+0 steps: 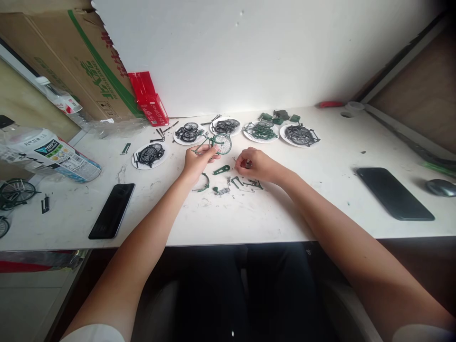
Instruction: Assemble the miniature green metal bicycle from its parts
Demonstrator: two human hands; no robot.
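My left hand [200,162] is closed on a green model bicycle [221,141], held above the table with one spoked wheel toward the right. To its right, my right hand [253,164] is bent into a pinch. Something small and thin shows at its fingertips, too small to name. Between and below the hands lie loose parts: a green chain guard [221,169], a curved green mudguard [204,183], a grey piece [223,191] and several small green and metal bits [236,182].
Behind the hands stand several white plates of bicycle parts, one with green pieces [261,130]. A black phone [111,211] and a large bottle [53,152] are at the left. A dark flat case [395,194] and a mouse [441,187] lie right. A red box [154,107] stands behind.
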